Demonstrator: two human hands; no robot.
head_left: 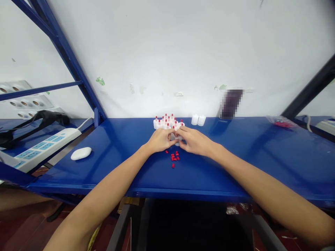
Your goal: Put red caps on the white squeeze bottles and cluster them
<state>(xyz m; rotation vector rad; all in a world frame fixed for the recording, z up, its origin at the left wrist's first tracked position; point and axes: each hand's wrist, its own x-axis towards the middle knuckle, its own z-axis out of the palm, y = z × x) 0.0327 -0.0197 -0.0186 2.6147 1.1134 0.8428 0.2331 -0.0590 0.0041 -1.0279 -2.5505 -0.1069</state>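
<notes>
My left hand (162, 140) and my right hand (195, 140) meet at the middle of the blue table (125, 157). Between their fingertips is a small white bottle (177, 143), partly hidden by the fingers. Just behind the hands stands a cluster of white bottles with red caps (156, 124), the front ones partly covered by my hands. Several loose red caps (173, 158) lie on the table in front of the hands. Two white bottles without red caps (198, 120) are at the back, right of the cluster.
A white oval case (81, 153) lies on the table's left part. Beyond the left edge are a white power strip (47, 148) and a black strap (39, 120). A dark, pixelated object (231, 104) leans on the wall. A clear bag with red pieces (282, 122) sits back right.
</notes>
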